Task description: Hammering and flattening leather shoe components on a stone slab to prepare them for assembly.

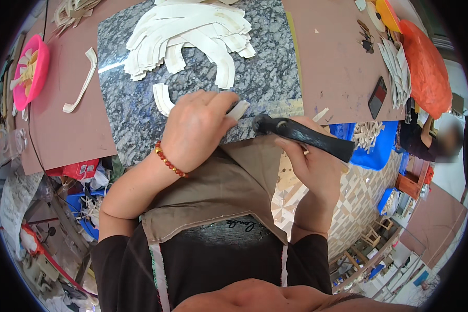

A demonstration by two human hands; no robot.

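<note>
My left hand (197, 125), with a red bead bracelet at the wrist, presses a cream-white curved strip (238, 110) onto a grey speckled stone slab (275, 67). Fingers are closed over the strip, hiding its middle. A white end (163, 100) shows left of the hand; whether it belongs to the same strip I cannot tell. My right hand (314, 164) grips a black hammer (307, 136), its head just above the slab's near edge, right of the left hand. Beyond both hands a fanned pile of white curved strips (192, 31) lies on the slab.
The slab rests on a brown table (78, 130). Left: a pink bowl (41, 73) and a lone curved strip (83, 83). Right: a phone (378, 98), keys (366, 41), more strips (398, 70) and a red bag (426, 67). A blue bin (372, 158) stands below; a person (426, 135) is farther right.
</note>
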